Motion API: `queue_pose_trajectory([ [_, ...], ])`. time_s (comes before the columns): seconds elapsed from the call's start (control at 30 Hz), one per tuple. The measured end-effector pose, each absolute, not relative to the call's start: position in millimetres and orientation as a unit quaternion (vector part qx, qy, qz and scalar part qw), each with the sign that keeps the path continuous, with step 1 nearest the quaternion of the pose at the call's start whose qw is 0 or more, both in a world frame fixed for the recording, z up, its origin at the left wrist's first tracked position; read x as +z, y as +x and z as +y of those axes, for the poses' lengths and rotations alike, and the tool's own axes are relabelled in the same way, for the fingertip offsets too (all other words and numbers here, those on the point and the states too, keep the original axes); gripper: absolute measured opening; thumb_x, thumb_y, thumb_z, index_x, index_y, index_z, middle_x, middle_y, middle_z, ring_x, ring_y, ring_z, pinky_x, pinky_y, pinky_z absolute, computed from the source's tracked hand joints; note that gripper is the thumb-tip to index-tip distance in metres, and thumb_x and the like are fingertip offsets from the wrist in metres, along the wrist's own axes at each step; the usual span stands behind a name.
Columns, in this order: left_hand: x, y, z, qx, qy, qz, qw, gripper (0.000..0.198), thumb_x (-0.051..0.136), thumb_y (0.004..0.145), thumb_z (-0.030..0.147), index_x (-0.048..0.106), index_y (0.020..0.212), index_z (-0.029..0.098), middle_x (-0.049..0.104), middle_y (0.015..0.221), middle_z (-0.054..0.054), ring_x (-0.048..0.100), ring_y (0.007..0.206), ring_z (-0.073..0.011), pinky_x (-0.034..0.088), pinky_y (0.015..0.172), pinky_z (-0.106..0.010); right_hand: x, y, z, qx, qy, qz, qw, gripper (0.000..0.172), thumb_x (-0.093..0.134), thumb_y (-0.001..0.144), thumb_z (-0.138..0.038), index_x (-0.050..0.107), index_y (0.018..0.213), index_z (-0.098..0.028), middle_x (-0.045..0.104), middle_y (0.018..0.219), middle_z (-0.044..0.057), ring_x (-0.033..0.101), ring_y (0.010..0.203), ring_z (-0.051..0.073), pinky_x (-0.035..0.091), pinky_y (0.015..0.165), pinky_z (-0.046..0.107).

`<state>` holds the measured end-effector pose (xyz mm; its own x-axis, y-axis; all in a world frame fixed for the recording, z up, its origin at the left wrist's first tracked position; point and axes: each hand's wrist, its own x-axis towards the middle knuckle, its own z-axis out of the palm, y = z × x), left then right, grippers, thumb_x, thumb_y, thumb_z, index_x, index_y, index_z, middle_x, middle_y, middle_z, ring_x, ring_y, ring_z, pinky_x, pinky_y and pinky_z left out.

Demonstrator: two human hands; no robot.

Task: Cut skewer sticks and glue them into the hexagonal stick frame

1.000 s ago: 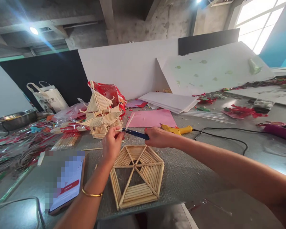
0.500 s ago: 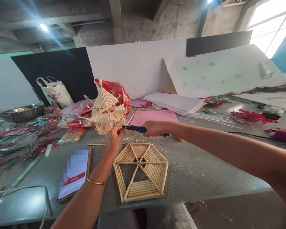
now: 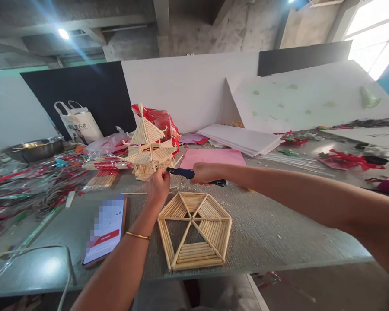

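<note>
My right hand (image 3: 207,172) is wrapped round a dark blue hand tool (image 3: 182,173), long and narrow; its exact kind is unclear. The tool's far tip meets the fingers of my left hand (image 3: 158,185), which are pinched together. Whatever lies between them is too small to make out. Below both hands, flat on the table, is a seven- or eight-sided wooden-stick frame (image 3: 194,266) with spokes, some of its sections filled with rows of sticks. Just behind my left hand stands a stick-built pagoda model (image 3: 149,149).
A phone (image 3: 105,231) lies left of my left forearm. Bundled sticks (image 3: 102,180), plastic wrappings and a metal bowl (image 3: 35,149) crowd the left side. Pink paper (image 3: 215,157) and white boards (image 3: 240,139) lie behind my right hand. The table's front edge runs close below the frame.
The whole view has shifted slightly, so things appear a little to the right. Both hands keep their hold, and the tool's tip stays at my left fingers.
</note>
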<state>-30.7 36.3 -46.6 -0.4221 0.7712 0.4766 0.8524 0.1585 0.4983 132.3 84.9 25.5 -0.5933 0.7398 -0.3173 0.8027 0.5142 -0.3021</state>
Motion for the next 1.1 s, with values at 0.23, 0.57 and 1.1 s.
queue_pose_trajectory([
  [0.23, -51.7, -31.2, 41.5, -0.309, -0.542, -0.779, 0.064, 0.024, 0.043, 0.082, 0.026, 0.065, 0.082, 0.018, 0.07, 0.08, -0.007, 0.063, 0.078, -0.0208, 0.036, 0.064, -0.027, 14.6, 128.1, 97.3, -0.225, 0.445, 0.864, 0.067, 0.02, 0.054, 0.066, -0.026, 0.049, 0.051, -0.015, 0.044, 0.04, -0.003, 0.045, 0.038, 0.01, 0.038, 0.042, 0.023],
  [0.57, -52.4, -26.8, 38.5, -0.257, -0.533, -0.804, 0.061, 0.027, 0.041, 0.081, 0.025, 0.067, 0.085, 0.019, 0.071, 0.085, -0.009, 0.064, 0.081, -0.0233, 0.04, 0.067, -0.029, -9.6, 129.3, 117.7, -0.268, 0.418, 0.865, 0.071, 0.033, 0.056, 0.069, -0.043, 0.048, 0.053, -0.016, 0.047, 0.045, -0.003, 0.045, 0.039, 0.01, 0.04, 0.041, 0.023],
  [1.1, -52.0, -30.6, 38.9, -0.219, -0.522, -0.824, 0.024, 0.026, 0.043, 0.081, 0.022, 0.067, 0.086, 0.016, 0.07, 0.088, -0.013, 0.064, 0.087, -0.0242, 0.043, 0.073, -0.031, -14.3, 116.7, 127.0, -0.245, 0.422, 0.865, 0.119, 0.04, 0.058, 0.068, -0.052, 0.049, 0.055, -0.015, 0.048, 0.046, -0.002, 0.046, 0.04, 0.01, 0.041, 0.043, 0.025],
])
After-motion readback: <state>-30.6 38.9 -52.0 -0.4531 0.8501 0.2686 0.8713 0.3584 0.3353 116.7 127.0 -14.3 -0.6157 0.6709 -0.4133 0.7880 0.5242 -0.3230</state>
